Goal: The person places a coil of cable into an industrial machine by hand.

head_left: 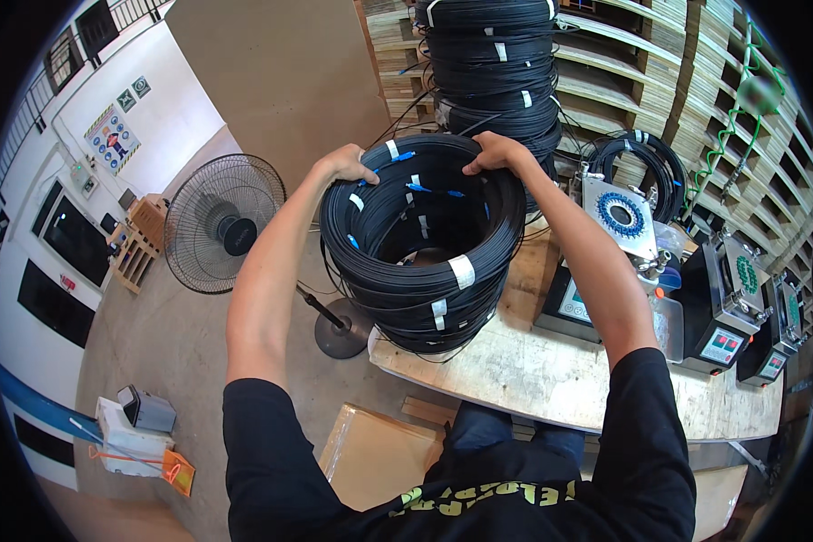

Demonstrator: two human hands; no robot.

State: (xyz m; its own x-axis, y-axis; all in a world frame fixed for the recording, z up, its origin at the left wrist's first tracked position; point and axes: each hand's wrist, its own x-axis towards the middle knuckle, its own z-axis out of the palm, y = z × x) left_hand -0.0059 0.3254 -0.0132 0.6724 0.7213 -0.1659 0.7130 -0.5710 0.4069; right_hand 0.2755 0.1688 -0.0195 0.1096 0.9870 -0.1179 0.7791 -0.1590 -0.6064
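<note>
In front of me stands a tall stack of black cable coils [397,303], bound with white tape, at the table's left end. My left hand [348,166] grips the top coil of black cable [406,267] at its far left, thumb on top and fingers mostly hidden round the outside. At the far right of the same coil, my right hand [499,152] closes over the rim, its thumb reaching inward. Small blue cable connectors [396,161] show around the coil and inside its hollow middle. Whether the top coil is lifted off those below, I cannot tell.
A taller stack of cable coils [492,72] rises behind, before wooden pallets [623,54]. Machines with round fixtures [620,215] stand on the wooden table [533,370] at right. A pedestal fan [226,223] stands left; a flat cardboard box [384,456] lies on the floor.
</note>
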